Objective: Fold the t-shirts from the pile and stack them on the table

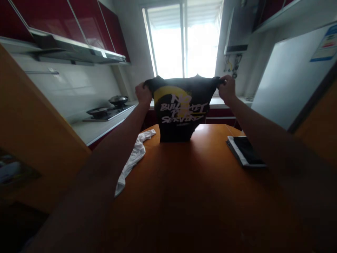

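Note:
A black T-shirt (181, 128) with white lettering and a yellow print hangs stretched out in front of me above the wooden table (179, 196). My left hand (143, 94) is closed on its left sleeve or shoulder corner, and my right hand (226, 90) pinches the opposite corner. Both arms reach far forward at about window-sill height. The shirt's lower edge comes down to the table's far part; whether it touches is hard to tell. White crumpled cloth (135, 153) lies on the table, partly behind my left forearm. Beside my right forearm sits a stack of folded clothes (246, 151), black on top.
Along the left runs a counter (84, 130) with a gas stove (112, 113), a lidded pan (118, 100) and another pan (97, 111). A range hood (79, 52) juts out above. A white refrigerator (284, 77) stands at right. The window (184, 42) is straight ahead.

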Action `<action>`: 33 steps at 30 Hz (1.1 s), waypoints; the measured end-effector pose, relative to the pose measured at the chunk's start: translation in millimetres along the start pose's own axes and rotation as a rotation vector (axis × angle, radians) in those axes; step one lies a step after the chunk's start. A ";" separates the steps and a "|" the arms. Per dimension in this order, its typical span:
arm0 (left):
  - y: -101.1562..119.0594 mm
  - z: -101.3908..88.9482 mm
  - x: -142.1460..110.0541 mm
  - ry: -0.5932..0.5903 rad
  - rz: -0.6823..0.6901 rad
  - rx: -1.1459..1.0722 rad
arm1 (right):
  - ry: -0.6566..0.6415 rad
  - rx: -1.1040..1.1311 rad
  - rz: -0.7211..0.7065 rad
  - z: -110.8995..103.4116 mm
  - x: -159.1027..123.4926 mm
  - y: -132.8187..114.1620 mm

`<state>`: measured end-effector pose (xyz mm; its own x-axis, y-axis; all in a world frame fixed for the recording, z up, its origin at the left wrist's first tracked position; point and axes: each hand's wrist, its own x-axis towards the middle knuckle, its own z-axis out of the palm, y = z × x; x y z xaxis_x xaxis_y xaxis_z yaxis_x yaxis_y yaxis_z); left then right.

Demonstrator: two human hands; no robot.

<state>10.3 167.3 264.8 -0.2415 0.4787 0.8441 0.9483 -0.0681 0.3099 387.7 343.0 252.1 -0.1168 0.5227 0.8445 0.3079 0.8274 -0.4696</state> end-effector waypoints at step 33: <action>-40.1 -59.4 -395.4 -0.924 -0.009 0.274 | -0.763 -0.301 -0.014 -62.8 -393.6 31.7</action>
<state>55.5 -71.2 -55.4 -0.1021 0.9865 0.1283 0.9907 0.0892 0.1028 502.7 150.5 -79.0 -0.6994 0.5985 0.3907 0.5292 0.8010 -0.2797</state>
